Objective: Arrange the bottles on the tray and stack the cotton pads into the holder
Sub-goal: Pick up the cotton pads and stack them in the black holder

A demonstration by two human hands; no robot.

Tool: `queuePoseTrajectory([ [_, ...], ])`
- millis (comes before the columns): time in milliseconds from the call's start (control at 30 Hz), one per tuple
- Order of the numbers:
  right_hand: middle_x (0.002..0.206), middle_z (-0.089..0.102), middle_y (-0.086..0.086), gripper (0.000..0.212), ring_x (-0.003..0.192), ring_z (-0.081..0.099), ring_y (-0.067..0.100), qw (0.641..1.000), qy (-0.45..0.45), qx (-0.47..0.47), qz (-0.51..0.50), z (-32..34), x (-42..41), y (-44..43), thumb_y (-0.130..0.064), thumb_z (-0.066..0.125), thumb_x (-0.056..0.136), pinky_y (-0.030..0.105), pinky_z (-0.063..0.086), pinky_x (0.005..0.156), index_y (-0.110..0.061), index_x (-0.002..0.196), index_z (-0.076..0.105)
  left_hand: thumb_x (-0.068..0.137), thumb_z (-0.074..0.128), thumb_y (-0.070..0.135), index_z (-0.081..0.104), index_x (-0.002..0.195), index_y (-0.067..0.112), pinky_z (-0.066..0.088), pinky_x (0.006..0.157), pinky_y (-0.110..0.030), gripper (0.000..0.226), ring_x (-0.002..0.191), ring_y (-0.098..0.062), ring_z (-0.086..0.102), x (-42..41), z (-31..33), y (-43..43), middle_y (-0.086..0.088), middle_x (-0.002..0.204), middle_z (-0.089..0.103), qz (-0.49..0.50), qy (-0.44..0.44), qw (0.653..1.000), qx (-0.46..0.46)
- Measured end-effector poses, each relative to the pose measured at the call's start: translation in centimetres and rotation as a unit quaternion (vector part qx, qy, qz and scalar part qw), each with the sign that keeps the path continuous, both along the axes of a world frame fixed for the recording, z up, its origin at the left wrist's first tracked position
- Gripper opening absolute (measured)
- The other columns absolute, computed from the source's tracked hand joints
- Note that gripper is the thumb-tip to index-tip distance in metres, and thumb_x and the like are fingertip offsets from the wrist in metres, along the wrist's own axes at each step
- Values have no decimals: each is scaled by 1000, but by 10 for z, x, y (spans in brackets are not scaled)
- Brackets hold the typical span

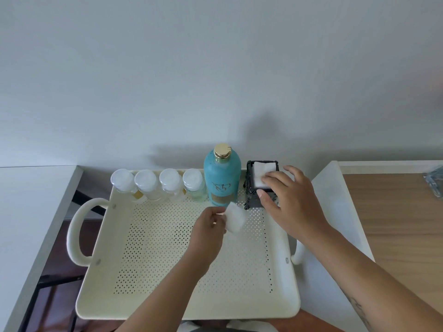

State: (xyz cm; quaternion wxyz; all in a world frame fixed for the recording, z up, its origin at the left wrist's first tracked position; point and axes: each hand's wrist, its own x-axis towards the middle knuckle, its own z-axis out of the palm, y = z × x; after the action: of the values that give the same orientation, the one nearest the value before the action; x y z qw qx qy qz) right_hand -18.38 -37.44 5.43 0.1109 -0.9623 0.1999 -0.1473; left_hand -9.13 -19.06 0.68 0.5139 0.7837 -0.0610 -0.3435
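A cream perforated tray (pixel 167 271) with side handles lies in front of me. Along its far edge stand several small clear bottles with white caps (pixel 157 184) and a tall teal bottle with a gold cap (pixel 221 176). A black wire holder (pixel 251 188) stands at the tray's far right corner with white cotton pads (pixel 260 171) inside. My right hand (pixel 290 202) rests on the holder, fingers pressing the top pad. My left hand (pixel 208 230) holds a small stack of white cotton pads (pixel 235 220) above the tray, just in front of the teal bottle.
A white table (pixel 28 212) lies to the left and a white surface with a wooden top (pixel 395 224) to the right. A bluish object (pixel 435 180) sits at the far right edge. A plain wall rises behind the tray.
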Motion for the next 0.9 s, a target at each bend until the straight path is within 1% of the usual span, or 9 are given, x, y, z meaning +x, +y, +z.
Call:
queuePoseTrajectory([
  [133,106,66,-5,28,105,53,24,992,-119,38,-26,9,-10,14,-35,54,91,33,42,88,-16,108,67,95,55,20,66,101,29,51,62,-19,15,69,-2,65,-3,24,0,8,85,75,10,24,997,-73],
  [233,99,63,-9,25,95,53,12,969,-142,191,-69,16,-21,35,-37,59,91,11,39,81,-20,107,67,94,59,21,69,99,26,51,67,-24,12,72,-4,65,-7,39,-2,7,85,76,18,41,990,-133],
  [300,97,65,-13,23,86,58,6,923,-135,343,-107,21,-25,47,-41,64,87,8,42,72,-27,105,66,93,61,22,69,99,25,52,70,-26,11,76,-6,65,-9,46,-3,4,87,76,19,49,986,-157],
  [367,95,70,-11,19,80,63,6,857,-128,482,-126,26,-24,55,-42,68,84,11,46,66,-34,101,67,93,61,23,69,100,24,51,71,-28,11,79,-9,66,-12,51,-5,1,91,76,17,58,984,-170],
  [433,92,72,-8,16,78,66,9,810,-131,554,-140,28,-22,60,-37,70,84,18,50,62,-33,100,68,93,61,24,68,102,23,50,72,-29,11,83,-13,67,-14,54,-8,-1,94,76,19,67,982,-174],
  [567,89,76,3,16,79,69,19,733,-139,640,-185,28,-18,58,-22,70,86,29,49,63,-21,102,67,95,59,24,67,104,22,50,74,-31,12,88,-16,68,-15,57,-10,-2,98,76,23,81,980,-179],
  [700,89,76,5,20,75,67,17,686,-148,686,-190,28,-13,52,-16,72,85,30,45,61,-16,104,65,95,59,25,67,105,21,49,75,-32,13,86,-14,66,-12,56,-9,-1,98,75,28,110,975,-194],
  [767,84,75,-2,22,73,67,14,695,-164,675,-184,29,-10,50,-15,71,85,29,46,60,-18,105,64,94,60,25,67,105,21,49,75,-32,13,84,-12,66,-12,56,-8,1,96,75,33,124,970,-206],
  [900,72,69,-9,17,60,59,8,802,-187,538,-181,41,-1,31,-20,70,86,20,48,55,-29,100,64,95,57,30,65,106,23,52,74,-30,16,83,-11,67,-8,49,-4,10,98,75,48,121,978,-163],
])
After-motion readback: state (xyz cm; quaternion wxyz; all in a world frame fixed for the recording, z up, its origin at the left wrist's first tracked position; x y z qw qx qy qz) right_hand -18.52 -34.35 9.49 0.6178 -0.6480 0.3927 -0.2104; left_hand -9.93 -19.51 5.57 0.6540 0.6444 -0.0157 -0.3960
